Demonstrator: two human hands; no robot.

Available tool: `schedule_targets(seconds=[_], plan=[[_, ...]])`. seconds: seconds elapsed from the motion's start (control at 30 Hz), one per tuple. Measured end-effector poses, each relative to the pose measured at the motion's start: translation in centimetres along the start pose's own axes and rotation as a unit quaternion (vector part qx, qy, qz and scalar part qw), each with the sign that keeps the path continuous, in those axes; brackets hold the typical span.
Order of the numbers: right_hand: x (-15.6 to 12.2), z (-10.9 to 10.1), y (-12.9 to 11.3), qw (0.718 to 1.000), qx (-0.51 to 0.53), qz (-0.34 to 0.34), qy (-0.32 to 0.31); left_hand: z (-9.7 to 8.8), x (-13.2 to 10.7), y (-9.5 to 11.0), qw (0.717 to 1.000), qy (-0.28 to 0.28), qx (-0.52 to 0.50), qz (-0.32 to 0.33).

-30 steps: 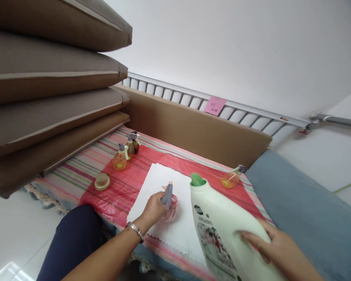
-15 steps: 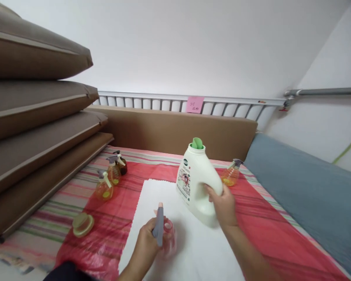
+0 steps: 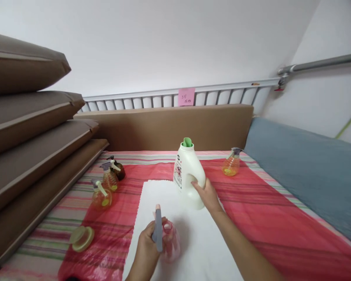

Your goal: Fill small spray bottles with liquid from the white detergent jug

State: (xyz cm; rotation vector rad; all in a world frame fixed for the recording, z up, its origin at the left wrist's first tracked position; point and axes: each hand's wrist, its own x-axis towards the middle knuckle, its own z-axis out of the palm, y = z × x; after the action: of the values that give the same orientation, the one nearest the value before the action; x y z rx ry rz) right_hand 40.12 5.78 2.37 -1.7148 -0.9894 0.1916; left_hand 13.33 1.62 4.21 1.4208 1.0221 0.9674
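My right hand [image 3: 206,195] is wrapped round the handle of a pale detergent jug [image 3: 191,171]. The jug is uncapped, with a green spout in its neck, and is upright at the far part of a white cloth [image 3: 193,244]. My left hand [image 3: 148,244] holds a grey and pink trigger spray head [image 3: 158,230]. Right beside it is a clear pink spray bottle [image 3: 171,246] with an open neck; some left fingers reach behind it, and whether they grip it is hidden. A pale green cap [image 3: 82,238] lies farther left.
At the left are two yellow spray bottles [image 3: 102,198] and a dark brown one [image 3: 119,171]. Another yellow spray bottle [image 3: 231,166] stands at the right. Stacked brown cushions [image 3: 32,148] border the left; a brown board [image 3: 169,128] and radiator line the back.
My right hand has moved the jug away from me, toward the back of the white cloth. The left hand still has the spray head beside the pink bottle. The camera view has shifted slightly.
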Motion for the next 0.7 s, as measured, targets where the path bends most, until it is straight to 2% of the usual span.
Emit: schedule_targets(seconds=[0.13,0.23,0.3,0.43,0.6,0.7], plan=[[-2.1,-3.1,-0.1,0.999,0.033,-0.037,0.001,0.2,-0.3,0.3,1.0,0.012,0.015,-0.02],[-5.4,-5.1,-0.4,0.998,0.048,-0.05,0.008,0.2,-0.4,0.2,1.0,0.011,0.022,-0.019],[-7.6,-5.6,-0.6,0.997,0.052,-0.054,-0.016,0.1,-0.4,0.2,0.999,0.01,0.028,-0.024],[-11.0,-5.0,-1.2,0.991,0.058,-0.054,-0.106,-0.1,-0.4,0.5,0.998,0.008,0.054,-0.03],[-13.0,-3.2,-2.4,0.965,0.075,-0.074,-0.241,-0.2,-0.6,0.7,0.996,0.017,0.075,-0.045],[-14.1,-2.3,-3.1,0.948,0.08,-0.074,-0.3,-0.8,-0.7,1.0,0.996,0.027,0.072,-0.042]])
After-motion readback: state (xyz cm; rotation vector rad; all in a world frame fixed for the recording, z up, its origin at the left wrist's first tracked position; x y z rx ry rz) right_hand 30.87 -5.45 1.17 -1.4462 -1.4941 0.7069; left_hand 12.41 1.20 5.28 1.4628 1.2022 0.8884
